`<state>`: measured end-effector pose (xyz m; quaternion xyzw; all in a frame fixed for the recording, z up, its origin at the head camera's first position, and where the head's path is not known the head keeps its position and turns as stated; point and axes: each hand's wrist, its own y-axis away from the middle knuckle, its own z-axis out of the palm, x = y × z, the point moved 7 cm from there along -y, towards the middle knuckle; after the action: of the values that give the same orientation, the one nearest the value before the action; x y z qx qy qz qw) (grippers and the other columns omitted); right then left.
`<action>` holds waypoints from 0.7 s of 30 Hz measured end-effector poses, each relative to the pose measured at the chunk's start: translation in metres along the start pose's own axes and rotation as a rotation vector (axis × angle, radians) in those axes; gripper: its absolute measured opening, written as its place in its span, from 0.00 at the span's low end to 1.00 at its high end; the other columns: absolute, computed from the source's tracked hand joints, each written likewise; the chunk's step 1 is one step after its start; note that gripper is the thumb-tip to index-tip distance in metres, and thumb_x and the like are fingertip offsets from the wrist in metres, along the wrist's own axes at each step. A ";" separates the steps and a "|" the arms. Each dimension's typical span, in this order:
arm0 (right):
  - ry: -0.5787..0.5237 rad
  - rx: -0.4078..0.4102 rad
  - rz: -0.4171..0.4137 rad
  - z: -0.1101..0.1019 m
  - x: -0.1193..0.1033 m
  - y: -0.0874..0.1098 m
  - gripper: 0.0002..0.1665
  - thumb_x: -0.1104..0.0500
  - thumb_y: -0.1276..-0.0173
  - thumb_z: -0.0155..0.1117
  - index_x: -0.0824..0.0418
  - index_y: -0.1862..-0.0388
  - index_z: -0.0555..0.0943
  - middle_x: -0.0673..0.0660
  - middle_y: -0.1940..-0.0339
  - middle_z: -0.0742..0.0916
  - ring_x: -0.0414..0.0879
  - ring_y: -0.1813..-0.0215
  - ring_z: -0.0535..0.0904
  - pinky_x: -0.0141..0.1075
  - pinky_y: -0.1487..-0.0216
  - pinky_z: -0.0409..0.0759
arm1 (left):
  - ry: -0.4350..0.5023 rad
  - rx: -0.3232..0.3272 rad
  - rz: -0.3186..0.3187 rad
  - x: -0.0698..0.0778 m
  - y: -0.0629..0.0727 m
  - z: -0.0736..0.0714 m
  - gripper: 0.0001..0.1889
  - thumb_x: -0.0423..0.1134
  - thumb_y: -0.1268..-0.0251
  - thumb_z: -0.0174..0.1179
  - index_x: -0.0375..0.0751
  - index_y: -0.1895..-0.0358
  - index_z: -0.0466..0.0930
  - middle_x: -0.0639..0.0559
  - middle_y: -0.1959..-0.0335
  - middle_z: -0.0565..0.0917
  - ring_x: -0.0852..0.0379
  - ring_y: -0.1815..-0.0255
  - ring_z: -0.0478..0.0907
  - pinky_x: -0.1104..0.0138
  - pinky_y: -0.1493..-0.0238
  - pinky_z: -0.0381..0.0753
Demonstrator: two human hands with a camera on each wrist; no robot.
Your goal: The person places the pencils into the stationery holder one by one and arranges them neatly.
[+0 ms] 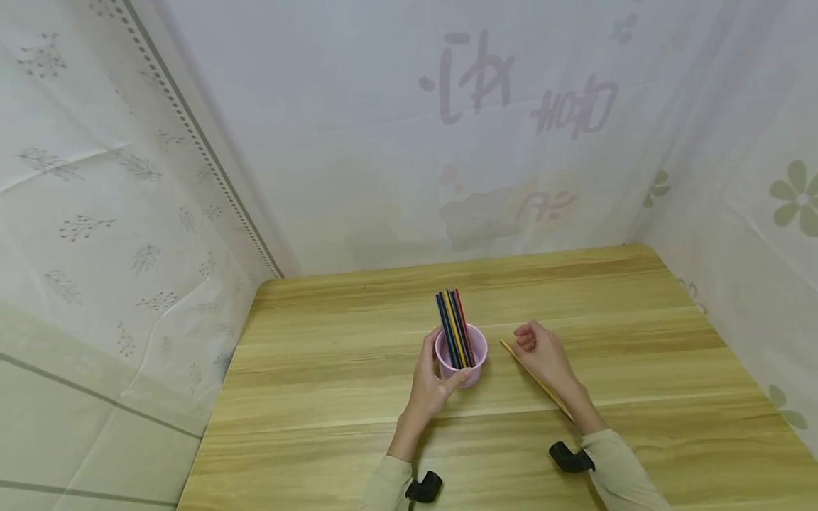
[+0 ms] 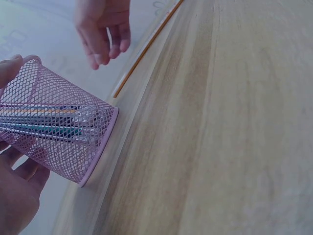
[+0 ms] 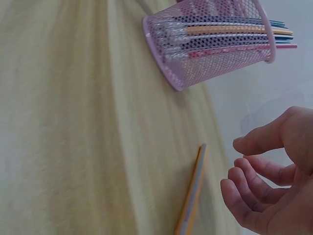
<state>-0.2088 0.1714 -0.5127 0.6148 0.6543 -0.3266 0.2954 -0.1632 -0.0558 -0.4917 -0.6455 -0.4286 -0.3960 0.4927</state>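
Note:
A pink mesh pencil cup (image 1: 481, 345) holds several pencils (image 1: 454, 323) in dark, yellow and red, leaning together inside it. My left hand (image 1: 427, 383) grips the cup around its side, thumb near the front rim. Whether the cup's base fully touches the table is hard to tell. To the right, a single yellow-orange pencil (image 3: 192, 193) lies on the wooden table. Just above this pencil hovers my right hand (image 1: 545, 358), its fingers loosely curled, with nothing held. In the right wrist view a gap separates the right fingertips (image 3: 239, 143) from the pencil.
The wooden table (image 1: 319, 397) has its back edge against a pale printed cloth (image 1: 358, 177). More patterned cloth hangs on the left and right sides. A black wrist device (image 1: 427, 488) sits at the left sleeve, another black device (image 1: 571, 458) at the right.

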 end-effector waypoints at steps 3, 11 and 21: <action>0.019 -0.030 0.022 0.003 0.007 0.003 0.13 0.69 0.37 0.67 0.72 0.54 0.80 0.64 0.62 0.86 0.49 0.61 0.83 0.27 0.61 0.81 | 0.002 0.005 0.006 0.002 0.000 -0.001 0.45 0.32 0.47 0.75 0.28 0.27 0.60 0.32 0.33 0.75 0.36 0.35 0.75 0.41 0.31 0.74; 0.048 -0.076 0.048 0.013 0.021 0.007 0.16 0.73 0.45 0.69 0.71 0.57 0.80 0.62 0.64 0.85 0.47 0.63 0.81 0.26 0.65 0.79 | 0.017 -0.005 0.004 0.000 0.001 0.000 0.45 0.33 0.46 0.74 0.29 0.26 0.59 0.32 0.31 0.73 0.35 0.33 0.73 0.40 0.29 0.71; 0.113 -0.067 0.026 0.014 0.018 0.008 0.12 0.73 0.45 0.69 0.68 0.61 0.81 0.58 0.69 0.86 0.47 0.65 0.81 0.34 0.63 0.78 | -0.003 -0.001 0.021 0.001 0.000 0.000 0.44 0.32 0.46 0.74 0.28 0.27 0.60 0.32 0.33 0.74 0.35 0.35 0.75 0.41 0.32 0.74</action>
<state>-0.2020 0.1715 -0.5355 0.6304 0.6725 -0.2657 0.2825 -0.1625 -0.0553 -0.4911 -0.6507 -0.4223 -0.3901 0.4961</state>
